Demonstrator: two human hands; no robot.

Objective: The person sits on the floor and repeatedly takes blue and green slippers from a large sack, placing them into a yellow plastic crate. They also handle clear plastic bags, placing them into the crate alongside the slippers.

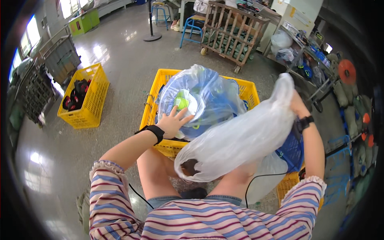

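A large translucent white plastic bag (244, 138) stretches across my lap, its open mouth near my left thigh. My right hand (297, 105) is closed on the bunched far end, up at the right. With fingers spread, my left hand (172, 123) lies on a clear plastic bag (220, 90) full of blue things. Under the film beside those fingers shows a white and lime-green piece (183, 101); its kind I cannot make out. That filled bag rests in a yellow plastic crate (250, 92) before my knees. The crate's lower contents are mostly hidden.
To the left stands another yellow crate (102, 88) with black and red items. A blue basket (293, 149) sits by my right arm, above another yellow crate (286, 187). Farther off are a wooden slatted cart (228, 32), a blue stool (191, 30) and a loaded rack (308, 56).
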